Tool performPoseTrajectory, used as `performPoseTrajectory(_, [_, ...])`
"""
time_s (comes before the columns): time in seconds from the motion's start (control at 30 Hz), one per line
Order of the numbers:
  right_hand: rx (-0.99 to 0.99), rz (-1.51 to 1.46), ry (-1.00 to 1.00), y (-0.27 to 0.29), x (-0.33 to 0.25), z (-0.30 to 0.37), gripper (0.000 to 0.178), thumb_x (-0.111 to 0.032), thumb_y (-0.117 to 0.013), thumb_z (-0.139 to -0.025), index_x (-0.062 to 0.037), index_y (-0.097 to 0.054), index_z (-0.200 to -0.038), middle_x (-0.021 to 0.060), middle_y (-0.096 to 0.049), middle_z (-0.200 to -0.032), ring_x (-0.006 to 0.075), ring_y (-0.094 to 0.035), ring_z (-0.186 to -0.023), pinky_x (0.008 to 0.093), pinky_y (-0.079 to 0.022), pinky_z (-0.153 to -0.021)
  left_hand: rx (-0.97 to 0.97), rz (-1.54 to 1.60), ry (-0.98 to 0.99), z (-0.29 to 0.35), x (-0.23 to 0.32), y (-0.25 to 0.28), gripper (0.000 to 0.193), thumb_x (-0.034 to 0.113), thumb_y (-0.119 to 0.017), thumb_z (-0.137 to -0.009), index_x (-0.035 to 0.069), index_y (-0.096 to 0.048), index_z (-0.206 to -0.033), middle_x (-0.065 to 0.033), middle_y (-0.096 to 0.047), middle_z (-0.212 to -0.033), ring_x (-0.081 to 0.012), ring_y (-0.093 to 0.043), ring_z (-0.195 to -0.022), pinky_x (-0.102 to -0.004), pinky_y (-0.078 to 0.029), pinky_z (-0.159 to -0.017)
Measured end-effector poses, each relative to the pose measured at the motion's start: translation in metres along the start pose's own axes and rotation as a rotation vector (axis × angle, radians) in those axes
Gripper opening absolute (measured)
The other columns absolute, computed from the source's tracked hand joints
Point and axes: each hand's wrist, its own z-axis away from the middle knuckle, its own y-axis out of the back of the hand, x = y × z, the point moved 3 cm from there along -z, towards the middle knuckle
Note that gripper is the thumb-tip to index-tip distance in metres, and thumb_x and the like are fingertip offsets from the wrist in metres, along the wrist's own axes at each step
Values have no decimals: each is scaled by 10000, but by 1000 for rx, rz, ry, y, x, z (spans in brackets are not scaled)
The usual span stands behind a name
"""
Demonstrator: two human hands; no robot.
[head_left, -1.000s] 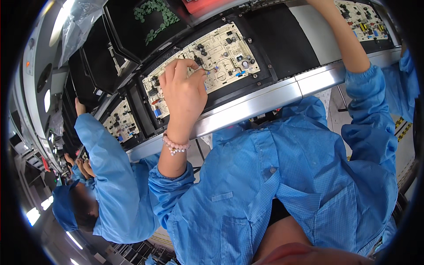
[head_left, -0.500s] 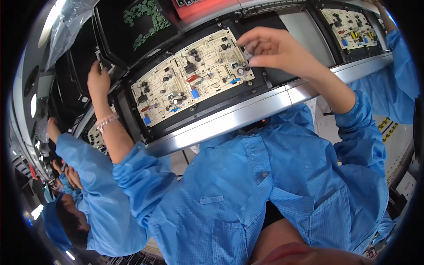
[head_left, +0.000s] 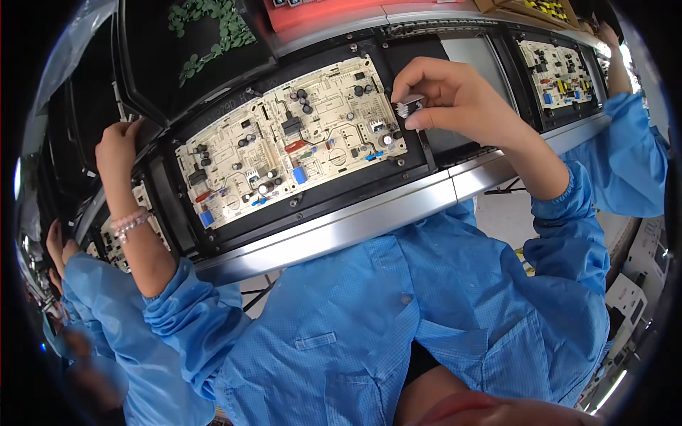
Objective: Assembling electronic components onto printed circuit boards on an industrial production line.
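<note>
A long cream circuit board [head_left: 234, 153], fitted with capacitors and blue and red parts, lies in a black carrier frame [head_left: 341, 181] before me. My right hand [head_left: 455, 99] is just off the board's right end, pinching a small white-and-dark component [head_left: 410, 108] with pale ridges or pins; its exact kind is unclear. Out to the left, my left hand [head_left: 117, 153] is at the edge of the dark bins, beside a thin pale strip [head_left: 119, 101]. Its fingers are bent and close together, their tips hidden, so anything between them cannot be made out.
A black bin [head_left: 153, 92] of green disc-shaped parts [head_left: 209, 32] stands behind the board. A metal rail [head_left: 341, 224] runs along the near side. Another populated board [head_left: 558, 74] sits farther right, near a co-worker's arm [head_left: 619, 71]. A blue-sleeved co-worker [head_left: 121, 319] is at left.
My left hand has shifted left and slightly down in view. My right hand has turned, showing the component more clearly. The view has moved, with the board appearing lower and farther left.
</note>
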Motion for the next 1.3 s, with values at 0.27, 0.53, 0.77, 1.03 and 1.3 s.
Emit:
performPoseTrajectory(0.27, [-83,582,208,1,-16,-22,296,36,-652,-834,-18,-672,-1124,88,-631,-996,205,-633,-927,297,-502,-779,-36,39,-27,-2,-13,-3,257,252,-634,-897,25,-658,-1015,-155,-694,-921,-279,-672,-847,-365,-497,-768])
performPoseTrajectory(0.53, [-104,753,207,-19,-23,-38,133,-6,-681,-790,-6,-675,-922,125,-656,-883,337,-648,-825,387,-516,-714,-31,123,-58,1,-29,-5,261,222,-610,-911,11,-646,-1060,-179,-689,-939,-286,-675,-884,-361,-494,-807])
performPoseTrajectory(0.77, [-114,880,224,-27,-23,-39,118,-22,-674,-794,-15,-692,-910,129,-643,-817,331,-648,-793,404,-515,-703,11,-54,-21,9,-25,-6,360,333,-489,-985,25,-656,-1067,-227,-661,-969,-382,-640,-924,-418,-497,-778])
performPoseTrajectory(1.03, [-133,1276,284,-47,-36,-36,83,-54,-660,-783,-9,-687,-847,135,-646,-821,311,-657,-776,376,-539,-710,186,132,32,20,-43,16,406,408,-454,-1001,97,-675,-1141,-145,-693,-1050,-298,-655,-1024,-379,-487,-865])
performPoseTrajectory(1.3, [-350,854,-20,-29,-54,-59,175,-59,-645,-736,13,-706,-883,207,-678,-828,337,-666,-832,385,-508,-758,130,920,31,93,-29,44,277,187,-581,-988,5,-652,-1184,65,-507,-664,13,-306,-500,-175,-190,-449])
